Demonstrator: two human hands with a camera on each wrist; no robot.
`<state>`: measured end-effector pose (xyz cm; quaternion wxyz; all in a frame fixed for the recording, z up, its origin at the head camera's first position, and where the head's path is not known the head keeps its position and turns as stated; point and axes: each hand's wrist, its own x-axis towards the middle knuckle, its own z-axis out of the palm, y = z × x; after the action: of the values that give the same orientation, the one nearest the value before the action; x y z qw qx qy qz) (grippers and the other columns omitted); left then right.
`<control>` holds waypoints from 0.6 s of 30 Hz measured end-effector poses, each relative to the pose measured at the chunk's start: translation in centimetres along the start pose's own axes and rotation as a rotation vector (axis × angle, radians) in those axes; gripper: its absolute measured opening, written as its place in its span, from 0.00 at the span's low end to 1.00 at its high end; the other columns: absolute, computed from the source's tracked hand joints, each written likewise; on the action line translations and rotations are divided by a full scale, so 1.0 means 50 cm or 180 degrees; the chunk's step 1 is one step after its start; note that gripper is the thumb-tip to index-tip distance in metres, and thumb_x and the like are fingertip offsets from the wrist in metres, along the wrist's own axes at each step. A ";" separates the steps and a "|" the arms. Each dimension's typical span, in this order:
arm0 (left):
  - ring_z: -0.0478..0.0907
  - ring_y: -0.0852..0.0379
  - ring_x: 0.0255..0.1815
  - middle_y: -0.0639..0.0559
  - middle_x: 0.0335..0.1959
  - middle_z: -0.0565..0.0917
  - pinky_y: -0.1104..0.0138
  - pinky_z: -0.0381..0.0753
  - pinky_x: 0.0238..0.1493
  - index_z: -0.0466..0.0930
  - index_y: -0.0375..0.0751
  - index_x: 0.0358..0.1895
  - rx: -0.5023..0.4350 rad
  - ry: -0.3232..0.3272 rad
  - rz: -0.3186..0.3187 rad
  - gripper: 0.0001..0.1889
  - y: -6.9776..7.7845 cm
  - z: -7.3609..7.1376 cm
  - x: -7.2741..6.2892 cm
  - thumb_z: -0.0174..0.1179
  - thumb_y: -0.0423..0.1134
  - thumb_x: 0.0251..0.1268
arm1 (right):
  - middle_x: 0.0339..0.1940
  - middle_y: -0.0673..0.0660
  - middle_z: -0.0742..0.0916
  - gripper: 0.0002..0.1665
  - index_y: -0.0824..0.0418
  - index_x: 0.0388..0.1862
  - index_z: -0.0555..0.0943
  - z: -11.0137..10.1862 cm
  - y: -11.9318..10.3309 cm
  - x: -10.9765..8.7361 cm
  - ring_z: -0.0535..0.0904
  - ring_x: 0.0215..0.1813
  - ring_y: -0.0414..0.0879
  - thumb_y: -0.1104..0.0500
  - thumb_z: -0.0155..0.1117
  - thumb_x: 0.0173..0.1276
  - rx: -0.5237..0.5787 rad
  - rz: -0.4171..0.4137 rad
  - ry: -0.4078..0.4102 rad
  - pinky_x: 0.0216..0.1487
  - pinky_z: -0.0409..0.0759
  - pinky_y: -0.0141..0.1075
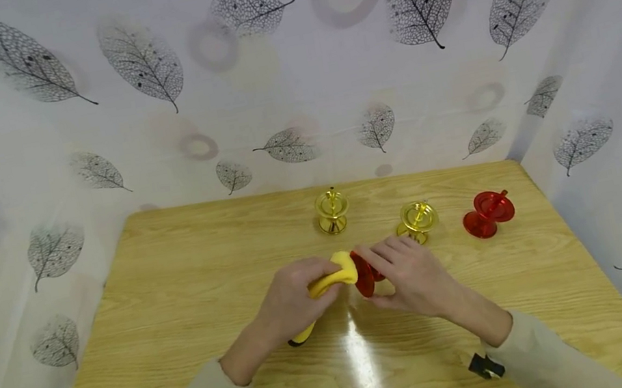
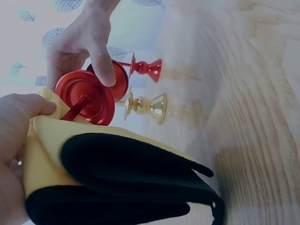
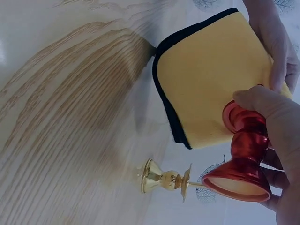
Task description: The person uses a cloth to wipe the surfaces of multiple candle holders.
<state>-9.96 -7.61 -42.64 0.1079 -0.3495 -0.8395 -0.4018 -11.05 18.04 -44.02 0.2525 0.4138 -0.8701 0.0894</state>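
Between the hands, in the middle of the head view, is a red metal candle holder. My right hand grips it by the body, tilted on its side above the table. The right wrist view shows its flared base turned toward the camera. My left hand pinches a folded yellow cloth with black edging. In the left wrist view the cloth lies against the holder's dish, by the spike. The left palm is partly hidden.
A gold candle holder stands at the table's back edge. Another gold one is just beyond the right hand, with a second red one farther right. Leaf-patterned sheeting surrounds the wooden table at back and sides.
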 end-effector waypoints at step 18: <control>0.89 0.58 0.44 0.49 0.47 0.93 0.71 0.90 0.46 0.91 0.39 0.49 -0.0023 -0.0422 -0.0133 0.08 -0.004 0.007 0.006 0.71 0.35 0.69 | 0.43 0.51 0.92 0.53 0.59 0.62 0.84 -0.001 0.002 0.004 0.86 0.43 0.48 0.35 0.89 0.36 -0.0187 -0.0182 0.0085 0.42 0.86 0.41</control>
<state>-10.27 -7.28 -42.86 0.0424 -0.3582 -0.8505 -0.3829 -11.19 17.99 -43.87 0.2786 0.4297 -0.8567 0.0621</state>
